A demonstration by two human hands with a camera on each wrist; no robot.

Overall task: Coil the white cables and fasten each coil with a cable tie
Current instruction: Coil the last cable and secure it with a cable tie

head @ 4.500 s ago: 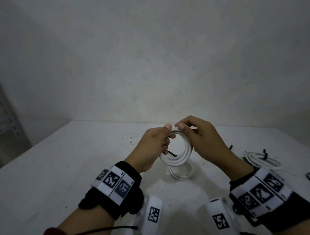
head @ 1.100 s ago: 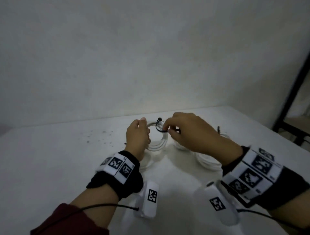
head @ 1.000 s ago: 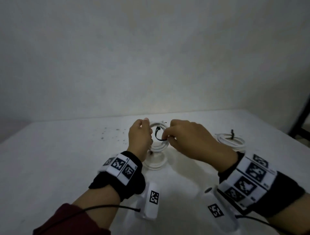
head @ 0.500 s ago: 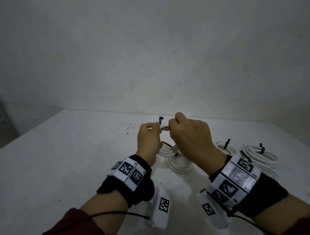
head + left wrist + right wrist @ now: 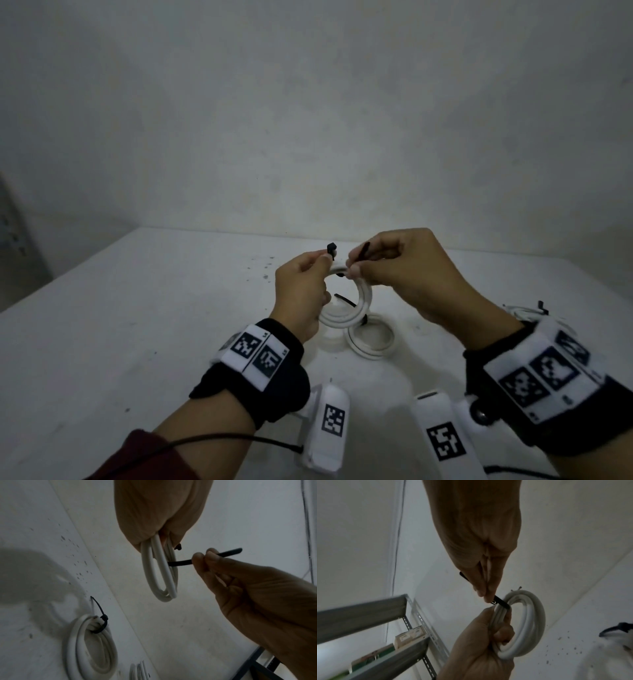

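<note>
Head view: the left hand (image 5: 301, 294) grips the white cable coil (image 5: 346, 308) above the table (image 5: 137, 325), fingers curled round its turns; the right hand (image 5: 404, 270) pinches the black cable tie (image 5: 181, 562) — looped round the strands, not yet threaded. A tied coil (image 5: 92, 647) lies below — at least one done.

A plain, pale grey plastered wall (image 5: 308, 120) rises behind a white, dark-speckled tabletop (image 5: 120, 325), and the light is dim. To one side stands a grey perforated-angle metal shelving rack (image 5: 412, 626) holding small cardboard boxes (image 5: 410, 637), and a thin dark wire (image 5: 397, 536) runs down the wall beside it.
</note>
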